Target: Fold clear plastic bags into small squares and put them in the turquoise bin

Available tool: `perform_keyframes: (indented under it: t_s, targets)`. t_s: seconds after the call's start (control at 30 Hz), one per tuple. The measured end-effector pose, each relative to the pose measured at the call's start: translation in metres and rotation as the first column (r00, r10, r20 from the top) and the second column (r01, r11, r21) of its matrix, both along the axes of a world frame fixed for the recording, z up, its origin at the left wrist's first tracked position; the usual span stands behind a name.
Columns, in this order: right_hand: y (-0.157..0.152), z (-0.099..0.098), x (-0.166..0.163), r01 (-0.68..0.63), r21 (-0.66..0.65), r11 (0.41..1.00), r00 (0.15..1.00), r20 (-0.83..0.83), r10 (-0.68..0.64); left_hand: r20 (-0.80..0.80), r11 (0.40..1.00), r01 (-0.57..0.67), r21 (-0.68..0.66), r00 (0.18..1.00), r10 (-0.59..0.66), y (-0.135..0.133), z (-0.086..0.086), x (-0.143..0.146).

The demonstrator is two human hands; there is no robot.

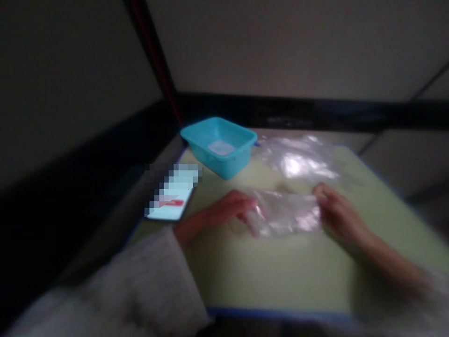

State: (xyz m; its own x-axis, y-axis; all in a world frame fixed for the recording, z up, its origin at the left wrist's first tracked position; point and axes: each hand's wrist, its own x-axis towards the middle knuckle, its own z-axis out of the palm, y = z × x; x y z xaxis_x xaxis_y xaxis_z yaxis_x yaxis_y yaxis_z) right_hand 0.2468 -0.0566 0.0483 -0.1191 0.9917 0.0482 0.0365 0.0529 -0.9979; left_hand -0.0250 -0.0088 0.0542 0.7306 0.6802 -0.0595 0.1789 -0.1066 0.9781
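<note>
A clear plastic bag (286,213) lies on the pale green table (266,271), stretched between both hands. My left hand (233,208) grips its left end, fingers curled around the plastic. Its right end is pinched by my right hand (338,213). Both sleeves are light and fuzzy. The picture is blurred.
A turquoise plastic tub (219,145) with something white inside stands at the table's far left. More clear plastic bags (301,159) lie behind the hands. A phone (170,199) with a lit screen rests at the table's left edge. Dark walls surround the table.
</note>
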Motion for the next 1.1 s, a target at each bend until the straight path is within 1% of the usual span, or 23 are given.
perform_keyframes:
  t_s: [0.07,0.17,0.23,0.3,0.43,0.57,0.67,0.73,0.8,0.93,1.03,1.1]
  targets:
    - [0.0,0.003,-0.005,-0.004,-0.086,0.996,0.998,-0.067,-0.002,0.04,0.991,-0.017,-0.13,0.999,0.023,0.001,-0.001,-0.001]
    - [0.0,0.006,-0.01,-0.006,-0.225,0.974,0.996,-0.091,-0.015,0.072,0.957,-0.017,-0.288,0.997,0.039,0.002,-0.007,-0.003]
    - [0.002,0.005,-0.012,0.01,-0.299,0.954,0.996,-0.078,-0.035,0.058,0.942,-0.044,-0.332,0.996,0.067,0.003,-0.013,-0.003]
    - [0.005,0.001,-0.013,0.033,-0.322,0.946,0.997,-0.053,-0.053,0.025,0.94,-0.098,-0.326,0.993,0.112,0.005,-0.017,-0.002]
    - [0.011,-0.005,-0.015,0.046,-0.267,0.963,0.999,0.023,-0.041,-0.03,0.935,-0.146,-0.324,0.989,0.144,0.006,-0.019,0.002]
    - [0.013,-0.002,-0.017,0.069,-0.15,0.986,0.986,0.164,-0.044,-0.095,0.935,-0.17,-0.313,0.985,0.147,0.004,-0.013,0.004]
    - [0.016,-0.001,-0.017,0.088,-0.071,0.994,0.96,0.272,-0.066,-0.087,0.948,-0.131,-0.289,0.99,0.11,0.002,-0.008,0.003]
    - [0.018,0.0,-0.016,0.105,-0.036,0.994,0.945,0.314,-0.089,-0.092,0.957,-0.095,-0.273,0.993,0.073,0.0,-0.005,0.003]
    - [0.019,0.001,-0.015,0.118,-0.015,0.993,0.935,0.338,-0.106,-0.118,0.957,-0.083,-0.278,0.992,0.052,-0.002,-0.004,0.003]
    - [0.019,0.004,-0.016,0.141,0.005,0.99,0.923,0.362,-0.134,-0.152,0.953,-0.111,-0.281,0.986,0.07,-0.004,-0.01,0.005]
    - [0.018,0.004,-0.015,0.151,0.003,0.988,0.922,0.361,-0.142,-0.178,0.95,-0.163,-0.268,0.977,0.117,-0.004,-0.015,0.007]
    - [0.018,0.003,-0.012,0.146,-0.017,0.989,0.932,0.338,-0.132,-0.19,0.946,-0.221,-0.238,0.966,0.178,-0.002,-0.017,0.007]
